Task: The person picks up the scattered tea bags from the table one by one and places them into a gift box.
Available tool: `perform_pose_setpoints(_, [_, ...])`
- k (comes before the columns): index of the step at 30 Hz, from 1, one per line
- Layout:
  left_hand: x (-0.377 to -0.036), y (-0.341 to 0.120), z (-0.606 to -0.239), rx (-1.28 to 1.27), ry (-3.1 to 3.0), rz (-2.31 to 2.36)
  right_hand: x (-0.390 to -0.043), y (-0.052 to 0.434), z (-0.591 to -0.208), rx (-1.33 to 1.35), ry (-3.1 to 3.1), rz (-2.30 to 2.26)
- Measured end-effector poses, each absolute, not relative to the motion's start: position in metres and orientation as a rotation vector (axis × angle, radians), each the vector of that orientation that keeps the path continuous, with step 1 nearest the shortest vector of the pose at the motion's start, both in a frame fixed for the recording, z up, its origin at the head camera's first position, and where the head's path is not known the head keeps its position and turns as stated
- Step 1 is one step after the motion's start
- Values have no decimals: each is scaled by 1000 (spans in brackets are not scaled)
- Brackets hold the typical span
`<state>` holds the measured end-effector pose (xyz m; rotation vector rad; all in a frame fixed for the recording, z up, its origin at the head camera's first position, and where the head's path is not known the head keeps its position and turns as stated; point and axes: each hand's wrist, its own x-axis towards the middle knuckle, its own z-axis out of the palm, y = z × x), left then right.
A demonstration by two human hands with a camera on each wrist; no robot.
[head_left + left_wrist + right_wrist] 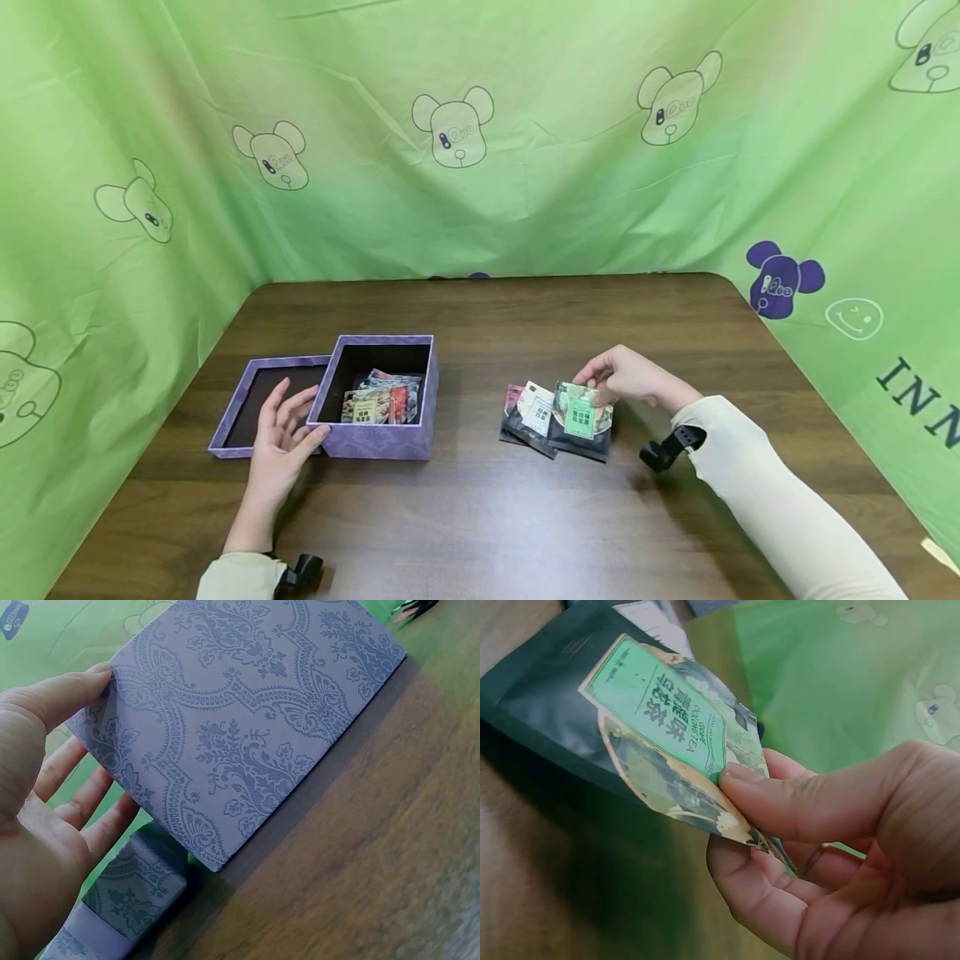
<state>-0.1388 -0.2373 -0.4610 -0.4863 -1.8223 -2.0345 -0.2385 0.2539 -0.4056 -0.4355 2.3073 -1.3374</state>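
Observation:
My right hand [630, 377] pinches a green-labelled oolong tea sachet [579, 421] between thumb and fingers. In the right wrist view the dark sachet [667, 735] is tilted, its printed end in my grip. Beside it, a white-labelled sachet [536, 417] lies partly over a red-labelled one [513, 398]. Far to the left stands a purple patterned box [382, 442] without its lid, several sachets [382, 398] inside. My left hand [281, 442] touches this box's front left corner with the thumb, fingers loosely spread along its left side. The left wrist view shows the box's patterned wall [240, 720].
The box's lid [236, 417] lies inner side up on the wooden table [480, 517], left of the box and partly behind my left hand. A green printed curtain [465, 217] hangs behind the table and at both sides.

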Motion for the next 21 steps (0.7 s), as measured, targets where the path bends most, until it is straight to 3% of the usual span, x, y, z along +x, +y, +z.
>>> perform_pose_setpoints(21, [-138, -237, -461, -486, -1834, -2022, -266, 209, -355, -548, 2356, -1371])
